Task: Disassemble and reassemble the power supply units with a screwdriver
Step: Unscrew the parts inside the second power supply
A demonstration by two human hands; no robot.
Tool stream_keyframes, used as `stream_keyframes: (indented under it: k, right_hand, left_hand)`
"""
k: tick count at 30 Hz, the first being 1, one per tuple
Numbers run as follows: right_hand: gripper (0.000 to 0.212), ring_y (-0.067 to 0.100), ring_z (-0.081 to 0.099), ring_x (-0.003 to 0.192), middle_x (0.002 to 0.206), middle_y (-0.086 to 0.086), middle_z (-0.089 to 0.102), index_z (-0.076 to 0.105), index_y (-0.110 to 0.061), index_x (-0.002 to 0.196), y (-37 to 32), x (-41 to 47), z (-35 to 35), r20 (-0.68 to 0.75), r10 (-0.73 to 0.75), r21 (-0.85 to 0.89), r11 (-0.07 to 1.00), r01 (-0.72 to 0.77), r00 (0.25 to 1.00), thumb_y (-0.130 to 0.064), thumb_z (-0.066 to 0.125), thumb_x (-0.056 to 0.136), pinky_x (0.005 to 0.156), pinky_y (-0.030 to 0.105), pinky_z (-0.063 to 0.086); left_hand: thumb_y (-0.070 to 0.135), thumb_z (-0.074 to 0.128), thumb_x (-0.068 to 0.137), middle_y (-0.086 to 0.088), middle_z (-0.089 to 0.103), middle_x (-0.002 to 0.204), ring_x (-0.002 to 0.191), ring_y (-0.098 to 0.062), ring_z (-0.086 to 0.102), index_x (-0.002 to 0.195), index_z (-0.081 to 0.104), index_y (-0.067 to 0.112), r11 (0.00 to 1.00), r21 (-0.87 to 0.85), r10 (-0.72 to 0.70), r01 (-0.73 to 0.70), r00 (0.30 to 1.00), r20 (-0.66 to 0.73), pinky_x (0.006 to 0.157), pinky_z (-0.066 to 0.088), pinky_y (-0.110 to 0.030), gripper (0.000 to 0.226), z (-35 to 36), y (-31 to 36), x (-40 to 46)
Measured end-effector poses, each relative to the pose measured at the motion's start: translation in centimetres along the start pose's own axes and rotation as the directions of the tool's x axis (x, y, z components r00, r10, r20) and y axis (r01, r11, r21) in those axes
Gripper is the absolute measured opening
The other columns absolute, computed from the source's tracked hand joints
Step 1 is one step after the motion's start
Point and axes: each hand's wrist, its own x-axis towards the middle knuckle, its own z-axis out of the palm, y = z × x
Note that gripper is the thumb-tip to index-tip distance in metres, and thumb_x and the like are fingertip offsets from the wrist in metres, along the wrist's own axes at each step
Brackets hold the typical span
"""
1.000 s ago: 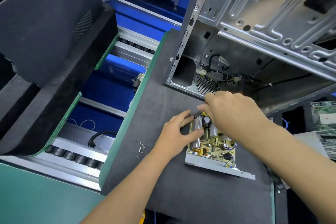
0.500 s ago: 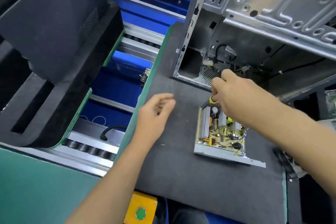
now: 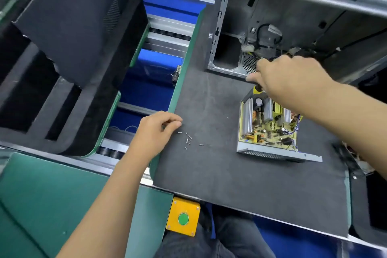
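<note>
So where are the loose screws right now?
In the head view, the loose screws lie scattered on the dark mat near its left edge, just beside the left hand's fingertips.

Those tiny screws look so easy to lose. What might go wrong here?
Two risks stand out. The loose screws lie scattered on the mat close to its left edge, right beside the left hand; a careless brush might roll one off into the conveyor gap. The board sits uncovered under the right hand, which grips a screwdriver, so a slip may scratch parts.
</note>
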Motion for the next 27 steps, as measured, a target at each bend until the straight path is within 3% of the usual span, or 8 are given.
stream_keyframes:
  k: [4,7,10,12,15,20,24,27]
  right_hand:
    - [0.022,0.039,0.054,0.091,0.109,0.016,0.044,0.048,-0.007,0.113,0.1,0.3,0.0,0.111,-0.064,0.213,0.976,0.039,0.992,-0.022,0.052,0.097,0.08,0.048,0.048]
    - [0.034,0.041,0.062,0.088,0.094,0.017,0.055,0.051,-0.01,0.098,0.4,0.0,0.2,0.017,0.027,0.023,0.999,-0.027,0.999,-0.042,0.041,0.102,0.064,0.039,0.043]
    - [0.041,0.039,0.061,0.091,0.088,0.011,0.049,0.046,-0.016,0.098,0.6,0.0,0.2,0.124,0.087,0.018,0.996,-0.089,0.989,-0.055,0.036,0.1,0.067,0.039,0.042]
    - [0.021,0.036,0.052,0.095,0.105,0.01,0.046,0.046,-0.016,0.11,0.6,0.1,0.3,0.182,0.037,0.216,0.973,-0.077,0.983,-0.035,0.046,0.099,0.079,0.043,0.041]
    - [0.015,0.033,0.049,0.081,0.104,0.01,0.039,0.053,-0.011,0.111,0.3,0.0,0.4,0.065,-0.026,0.239,0.971,0.01,0.998,-0.014,0.054,0.097,0.072,0.04,0.041]
    - [0.047,0.04,0.064,0.086,0.091,0.016,0.061,0.05,-0.011,0.093,0.0,-0.6,0.2,-0.04,0.067,-0.048,0.996,-0.069,0.997,-0.054,0.031,0.101,0.059,0.036,0.034]
    - [0.022,0.038,0.052,0.1,0.112,0.012,0.044,0.047,-0.012,0.113,0.5,0.0,0.5,0.14,-0.007,0.19,0.982,-0.02,0.99,-0.029,0.048,0.099,0.08,0.045,0.044]
    - [0.031,0.04,0.06,0.089,0.086,0.009,0.047,0.051,-0.011,0.095,0.6,-0.2,0.4,0.085,0.01,0.082,0.996,-0.017,0.996,-0.039,0.041,0.102,0.067,0.04,0.045]
  left_hand:
    - [0.007,0.073,0.088,0.017,0.069,0.087,0.078,0.006,0.06,0.091,0.076,0.022,1.0,-0.003,-0.016,0.016,0.999,-0.044,0.074,0.042,-0.005,0.016,-0.3,-1.1,-0.6]
    - [0.004,0.075,0.085,0.018,0.065,0.081,0.073,0.007,0.056,0.091,0.077,0.019,0.999,0.046,0.029,-0.028,0.999,-0.037,0.072,0.039,-0.003,0.016,-0.3,-1.5,-1.0]
    - [0.007,0.078,0.083,0.014,0.063,0.08,0.073,0.007,0.054,0.092,0.078,0.02,0.996,0.084,0.025,-0.025,1.0,0.006,0.072,0.037,-0.002,0.015,-0.2,-1.6,-1.1]
    - [0.011,0.078,0.084,0.011,0.063,0.085,0.078,0.005,0.056,0.095,0.078,0.021,0.993,0.12,0.013,-0.02,0.998,0.057,0.076,0.038,-0.005,0.015,0.1,-1.6,-1.1]
    - [0.013,0.076,0.087,0.008,0.061,0.09,0.081,-0.005,0.053,0.1,0.078,0.019,0.984,0.176,0.007,-0.022,0.996,0.087,0.082,0.042,-0.019,0.015,0.6,-1.6,-1.1]
    - [0.009,0.072,0.09,0.004,0.059,0.088,0.086,-0.014,0.051,0.093,0.078,0.015,0.979,0.196,0.048,-0.059,0.997,0.062,0.084,0.044,-0.027,0.009,1.0,-1.6,-1.3]
    - [0.011,0.072,0.09,0.008,0.06,0.084,0.081,-0.014,0.052,0.09,0.075,0.018,0.984,0.157,0.087,-0.083,0.996,-0.015,0.08,0.042,-0.021,0.007,1.2,-1.2,-1.3]
    - [0.015,0.068,0.093,0.012,0.064,0.085,0.081,-0.013,0.055,0.089,0.072,0.02,0.992,0.102,0.087,-0.079,0.994,-0.069,0.08,0.043,-0.021,0.008,1.6,-0.5,-0.9]
